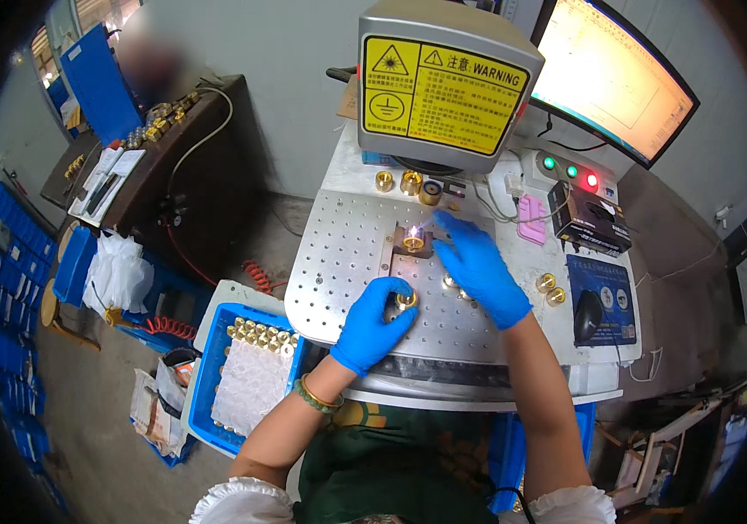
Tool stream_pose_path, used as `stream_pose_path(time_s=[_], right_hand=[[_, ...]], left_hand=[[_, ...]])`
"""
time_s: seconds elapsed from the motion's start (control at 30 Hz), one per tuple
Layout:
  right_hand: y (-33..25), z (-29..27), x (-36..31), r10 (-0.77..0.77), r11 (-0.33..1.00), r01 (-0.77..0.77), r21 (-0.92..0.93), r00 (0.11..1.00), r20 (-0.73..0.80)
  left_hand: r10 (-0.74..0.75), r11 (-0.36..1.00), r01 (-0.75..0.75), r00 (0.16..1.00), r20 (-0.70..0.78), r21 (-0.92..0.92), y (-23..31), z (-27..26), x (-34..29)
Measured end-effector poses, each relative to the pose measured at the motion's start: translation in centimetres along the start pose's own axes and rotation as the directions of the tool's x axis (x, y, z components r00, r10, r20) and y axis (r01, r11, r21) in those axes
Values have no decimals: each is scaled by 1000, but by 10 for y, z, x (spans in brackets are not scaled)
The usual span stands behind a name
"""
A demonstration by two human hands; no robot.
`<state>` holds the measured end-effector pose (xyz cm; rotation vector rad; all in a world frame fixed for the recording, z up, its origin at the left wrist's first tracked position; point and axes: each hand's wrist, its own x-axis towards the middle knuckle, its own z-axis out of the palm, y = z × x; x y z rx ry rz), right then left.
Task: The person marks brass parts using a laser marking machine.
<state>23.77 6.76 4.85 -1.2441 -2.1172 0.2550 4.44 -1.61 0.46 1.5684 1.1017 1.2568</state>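
My left hand (368,330), in a blue glove, is closed around a small round brass fitting (406,301) near the front of the perforated metal plate (338,262). Just beyond it, a second brass fitting (413,244) sits in a small metal holding block (400,241), with a bright violet-white spot of light at its top. My right hand (485,275), also gloved in blue, hovers to the right of that block with its fingers stretched out and nothing in them. Small shiny metal parts (450,281) show partly beside its palm.
Over the plate hangs a grey marking-machine head (447,83) with a yellow warning label. Brass fittings (411,182) stand behind the block; others (546,283) lie at right, near a black mouse (589,314). A blue crate (200,393) of brass parts stands at lower left.
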Motion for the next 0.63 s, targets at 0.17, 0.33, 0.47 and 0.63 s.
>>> stream_pose_path(time_s=[0.17,0.33,0.47,0.63], right_hand=[[5,-23,-33,-27,986,47,-158,992,127],[9,-5,-48,-179,939,177,-294,984,20],[-1,-12,-49,-124,990,124,-61,992,12],[-23,-18,-48,36,753,-178,633,973,230]], left_hand=[[326,865,-316,944,43,389,0,2,3],[275,859,-265,961,43,438,1,4,3],[373,806,-311,928,-23,504,11,5,2],[37,991,-29,997,63,-132,27,10,3]])
